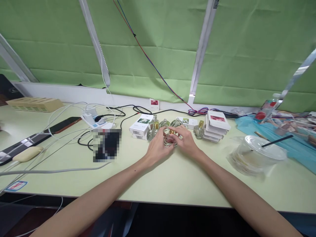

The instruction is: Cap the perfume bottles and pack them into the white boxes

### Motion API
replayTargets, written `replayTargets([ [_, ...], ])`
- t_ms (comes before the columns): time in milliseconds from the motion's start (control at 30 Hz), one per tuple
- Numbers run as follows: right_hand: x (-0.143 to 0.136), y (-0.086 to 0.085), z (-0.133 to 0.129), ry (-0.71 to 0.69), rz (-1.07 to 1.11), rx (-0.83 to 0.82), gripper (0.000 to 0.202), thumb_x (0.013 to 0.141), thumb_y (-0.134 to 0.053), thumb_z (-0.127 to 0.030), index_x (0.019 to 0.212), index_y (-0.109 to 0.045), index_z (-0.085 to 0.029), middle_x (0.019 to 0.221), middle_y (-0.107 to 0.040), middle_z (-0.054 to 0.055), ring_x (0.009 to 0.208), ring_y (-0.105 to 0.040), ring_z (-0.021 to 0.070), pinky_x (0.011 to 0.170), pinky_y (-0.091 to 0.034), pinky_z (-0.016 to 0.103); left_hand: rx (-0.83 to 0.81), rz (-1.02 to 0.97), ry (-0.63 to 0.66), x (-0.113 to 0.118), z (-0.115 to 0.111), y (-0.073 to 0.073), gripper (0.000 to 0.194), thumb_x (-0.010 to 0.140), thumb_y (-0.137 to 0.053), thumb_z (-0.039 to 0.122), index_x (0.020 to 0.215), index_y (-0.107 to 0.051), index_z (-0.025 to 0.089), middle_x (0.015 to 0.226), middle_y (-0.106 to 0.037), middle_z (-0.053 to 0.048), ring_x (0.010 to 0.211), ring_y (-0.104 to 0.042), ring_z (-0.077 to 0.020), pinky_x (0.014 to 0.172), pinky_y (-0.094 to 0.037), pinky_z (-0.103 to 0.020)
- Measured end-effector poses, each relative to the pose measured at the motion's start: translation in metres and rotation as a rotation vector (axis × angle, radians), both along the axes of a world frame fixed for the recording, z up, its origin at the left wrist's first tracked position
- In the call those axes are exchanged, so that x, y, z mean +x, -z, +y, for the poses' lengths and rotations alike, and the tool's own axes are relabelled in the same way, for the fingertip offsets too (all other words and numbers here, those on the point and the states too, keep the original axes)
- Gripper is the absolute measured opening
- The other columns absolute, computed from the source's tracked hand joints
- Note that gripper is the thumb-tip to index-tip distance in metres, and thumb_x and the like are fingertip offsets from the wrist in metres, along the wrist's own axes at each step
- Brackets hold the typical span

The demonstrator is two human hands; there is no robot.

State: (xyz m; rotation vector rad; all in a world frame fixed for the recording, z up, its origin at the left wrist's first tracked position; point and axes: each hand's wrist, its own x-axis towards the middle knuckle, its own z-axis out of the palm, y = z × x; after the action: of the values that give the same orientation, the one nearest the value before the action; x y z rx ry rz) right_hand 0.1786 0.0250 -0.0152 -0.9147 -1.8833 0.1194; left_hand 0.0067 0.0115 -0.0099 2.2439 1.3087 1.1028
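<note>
My left hand (158,148) and my right hand (188,142) are closed around a small glass perfume bottle (169,141) with a pinkish tint, standing on the table. Its gold neck shows between my right fingertips. Other clear perfume bottles stand close by: one (149,133) left of my left hand, one (164,123) and another (176,122) behind my fingers. To the right, a gold-capped bottle (198,131) stands beside a stack of white boxes (216,125). Left of the bottles lie white boxes (140,126) with a green flower picture.
At right are a lidded plastic cup (256,154) with a black straw and a blue cloth (278,138). On the left lie a blurred-out object (107,145), a power strip (95,122), cables and a yellow computer mouse (28,154). The table's front edge (177,204) runs below my forearms.
</note>
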Motion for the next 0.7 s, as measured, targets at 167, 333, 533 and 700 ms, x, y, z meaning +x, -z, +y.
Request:
replayTargets([
  [167, -0.001, 0.000, 0.000, 0.027, -0.011, -0.007, 0.033, 0.095, -0.062, -0.022, 0.125, -0.072, -0.025, 0.089, -0.071, 0.005, 0.087, -0.057, 0.0229, 0.082, -0.050, 0.038, 0.005, 0.026, -0.025, 0.000, 0.000, -0.001, 0.057, 0.083, -0.066, 0.037, 0.133, -0.043, 0.022, 0.116, -0.067, -0.009, 0.095, -0.070, -0.0263, 0.074, -0.054, -0.037],
  [333, -0.005, -0.004, -0.003, 0.047, 0.011, -0.032, 0.031, 0.092, -0.065, -0.022, 0.122, -0.074, -0.022, 0.085, -0.070, 0.005, 0.085, -0.057, 0.0226, 0.080, -0.050, 0.036, -0.009, 0.065, -0.044, -0.001, 0.000, -0.001, 0.055, 0.083, -0.065, 0.040, 0.131, -0.044, 0.021, 0.109, -0.068, -0.008, 0.090, -0.069, -0.0260, 0.070, -0.051, -0.036],
  [533, -0.011, -0.007, -0.007, 0.051, 0.090, -0.064, 0.028, 0.089, -0.069, -0.022, 0.115, -0.077, -0.022, 0.089, -0.075, 0.005, 0.087, -0.057, 0.0225, 0.081, -0.049, 0.036, -0.082, 0.105, -0.048, -0.002, 0.000, -0.003, 0.053, 0.082, -0.063, 0.035, 0.129, -0.044, 0.021, 0.105, -0.069, -0.007, 0.086, -0.068, -0.0253, 0.065, -0.047, -0.033],
  [700, -0.014, -0.009, -0.010, 0.059, 0.144, -0.094, 0.026, 0.085, -0.071, -0.020, 0.110, -0.078, -0.023, 0.097, -0.078, 0.004, 0.087, -0.059, 0.0221, 0.082, -0.050, 0.036, -0.076, 0.134, -0.034, -0.001, -0.002, -0.006, 0.034, 0.081, -0.061, 0.031, 0.111, -0.049, 0.022, 0.100, -0.067, -0.006, 0.082, -0.066, -0.0234, 0.062, -0.043, -0.032],
])
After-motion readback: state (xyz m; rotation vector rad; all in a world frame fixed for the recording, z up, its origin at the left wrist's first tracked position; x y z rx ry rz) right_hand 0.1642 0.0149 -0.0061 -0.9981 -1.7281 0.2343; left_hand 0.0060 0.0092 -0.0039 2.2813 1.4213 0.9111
